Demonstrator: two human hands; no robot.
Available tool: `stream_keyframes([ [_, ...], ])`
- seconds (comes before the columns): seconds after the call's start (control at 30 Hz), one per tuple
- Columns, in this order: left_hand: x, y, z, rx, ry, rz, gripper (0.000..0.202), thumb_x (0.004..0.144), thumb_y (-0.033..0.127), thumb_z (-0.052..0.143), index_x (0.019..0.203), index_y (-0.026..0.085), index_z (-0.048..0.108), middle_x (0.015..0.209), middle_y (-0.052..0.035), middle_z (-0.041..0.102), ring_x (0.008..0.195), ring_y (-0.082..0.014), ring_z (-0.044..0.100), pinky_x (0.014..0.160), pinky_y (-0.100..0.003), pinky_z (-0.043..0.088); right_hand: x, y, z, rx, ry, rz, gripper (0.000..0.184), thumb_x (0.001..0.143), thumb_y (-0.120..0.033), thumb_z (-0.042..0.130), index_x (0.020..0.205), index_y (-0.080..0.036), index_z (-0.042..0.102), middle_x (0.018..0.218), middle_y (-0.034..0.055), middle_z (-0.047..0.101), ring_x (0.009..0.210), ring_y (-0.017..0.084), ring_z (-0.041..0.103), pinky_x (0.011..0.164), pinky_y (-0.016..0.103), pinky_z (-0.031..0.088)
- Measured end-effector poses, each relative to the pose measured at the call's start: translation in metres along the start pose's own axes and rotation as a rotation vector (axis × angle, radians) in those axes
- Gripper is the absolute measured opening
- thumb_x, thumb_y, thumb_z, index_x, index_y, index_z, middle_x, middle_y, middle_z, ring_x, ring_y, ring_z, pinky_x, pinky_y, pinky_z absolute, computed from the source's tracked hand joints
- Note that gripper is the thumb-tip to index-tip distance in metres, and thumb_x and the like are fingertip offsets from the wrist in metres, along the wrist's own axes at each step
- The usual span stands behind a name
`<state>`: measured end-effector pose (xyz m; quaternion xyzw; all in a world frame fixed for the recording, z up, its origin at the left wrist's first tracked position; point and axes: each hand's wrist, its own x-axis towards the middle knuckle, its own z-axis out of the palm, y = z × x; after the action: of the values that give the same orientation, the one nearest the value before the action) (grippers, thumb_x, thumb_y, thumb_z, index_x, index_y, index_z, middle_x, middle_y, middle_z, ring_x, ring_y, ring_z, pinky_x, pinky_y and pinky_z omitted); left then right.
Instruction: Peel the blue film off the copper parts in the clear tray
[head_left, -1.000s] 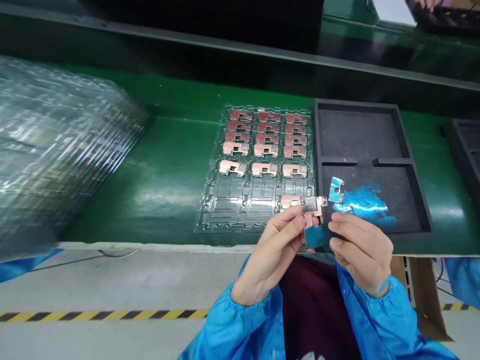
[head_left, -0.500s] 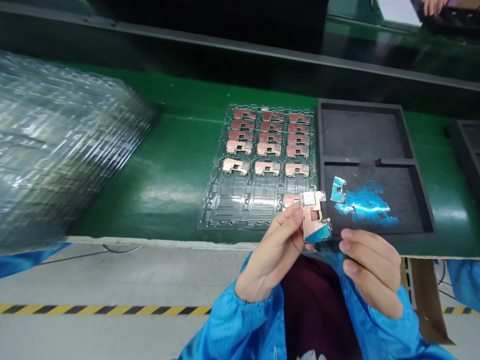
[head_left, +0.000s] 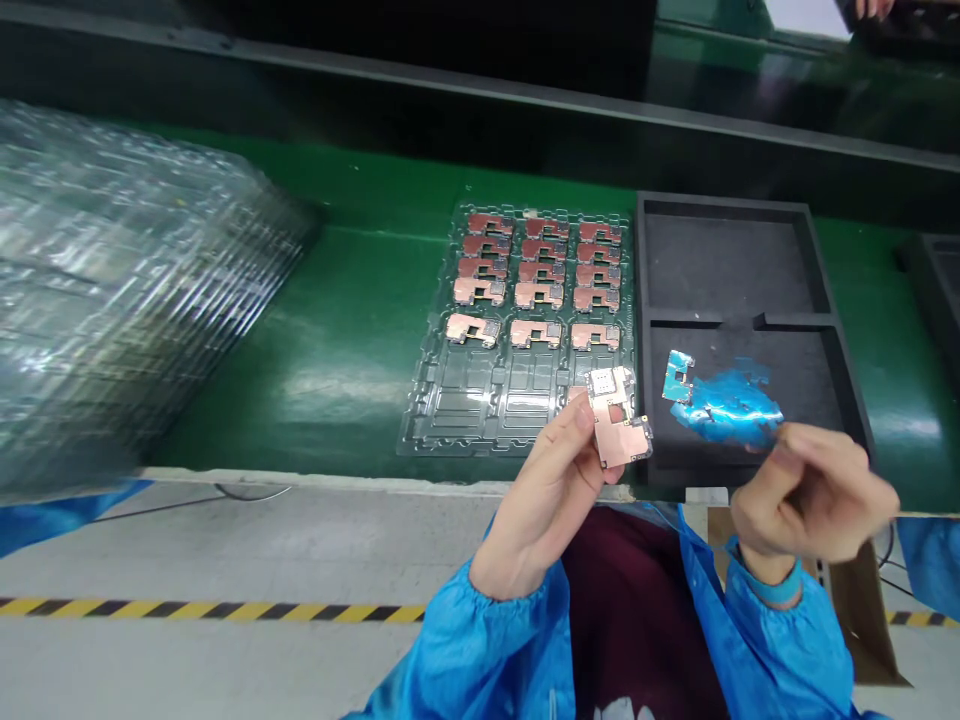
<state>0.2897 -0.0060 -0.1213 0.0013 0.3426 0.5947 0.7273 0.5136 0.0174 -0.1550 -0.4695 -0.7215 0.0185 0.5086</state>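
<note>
A copper-coloured circuit board (head_left: 616, 432) is pinched by its left edge between the thumb and fingers of my left hand (head_left: 544, 485). Its face shows bare copper, with a silver block at the top. My right hand (head_left: 817, 495) is closed in a pinch and slightly blurred, over the front right of the black foam tray (head_left: 846, 385). Whatever its fingertips hold is hidden. Crumpled blue film pieces (head_left: 727, 405) lie in the tray's front section, close to those fingertips. Beside them is a board covered with blue film (head_left: 678, 377).
A clear plastic tray (head_left: 457, 400) holds rows of similar copper boards (head_left: 538, 294); my left hand partly covers its front right corner. Stacked clear trays (head_left: 142, 280) stand at the left. Another black tray (head_left: 937, 290) sits at the right edge. A co-worker's hand (head_left: 874, 8) shows at the top right.
The blue film on the held board's lower corner has come off. My right hand has moved right, away from the board, and closed. My left hand has tilted the board slightly.
</note>
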Motion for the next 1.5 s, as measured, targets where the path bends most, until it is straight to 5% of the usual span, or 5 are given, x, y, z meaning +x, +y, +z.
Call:
stream_keyframes([
  [0.27,0.0,-0.003,0.0,0.096,-0.017,0.066,0.036,0.081,0.046,0.095,0.084,0.015,0.077,0.077,-0.0005,0.068,0.066,-0.0088,0.058,0.054,-0.017,0.051,0.021,0.007,0.001,-0.263,-0.235,0.196,0.021,0.108,-0.03,0.061,0.118,-0.022,0.077,0.134,0.0153,0.071,0.13,0.034,0.065,0.106,0.054,0.055],
  [0.47,0.002,-0.008,0.004,0.254,-0.046,0.072,0.039,0.081,0.052,0.094,0.081,0.016,0.078,0.076,-0.0029,0.072,0.061,-0.0091,0.057,0.053,-0.018,0.047,0.03,-0.057,0.015,0.62,-0.622,0.62,0.015,0.104,-0.036,0.071,0.112,-0.024,0.073,0.092,0.0022,0.075,0.07,0.015,0.069,0.057,0.024,0.054],
  [0.67,0.002,-0.009,0.003,0.34,-0.025,0.132,0.04,0.083,0.049,0.092,0.07,0.017,0.072,0.064,0.0008,0.065,0.058,-0.01,0.057,0.056,-0.022,0.049,0.03,-0.067,0.026,0.766,-0.566,0.818,0.023,0.103,-0.039,0.074,0.088,-0.022,0.07,0.074,-0.0013,0.069,0.06,0.01,0.064,0.052,0.018,0.05],
  [1.0,0.0,-0.02,0.003,0.488,0.092,0.427,0.022,0.083,0.029,0.092,0.101,0.022,0.081,0.086,-0.0021,0.081,0.071,-0.015,0.074,0.069,-0.028,0.064,0.022,-0.067,0.031,0.687,-0.449,0.761,0.02,0.105,-0.032,0.07,0.088,-0.023,0.073,0.072,-0.0023,0.072,0.059,0.01,0.067,0.056,0.017,0.056],
  [1.5,0.003,-0.019,-0.006,0.708,0.147,0.527,0.026,0.088,0.036,0.084,0.077,0.02,0.066,0.07,0.002,0.068,0.056,-0.0112,0.063,0.053,-0.021,0.054,0.01,-0.06,0.031,0.568,-0.644,0.49,0.017,0.107,-0.027,0.063,0.091,-0.023,0.07,0.079,-0.0021,0.069,0.066,0.012,0.066,0.063,0.024,0.056],
])
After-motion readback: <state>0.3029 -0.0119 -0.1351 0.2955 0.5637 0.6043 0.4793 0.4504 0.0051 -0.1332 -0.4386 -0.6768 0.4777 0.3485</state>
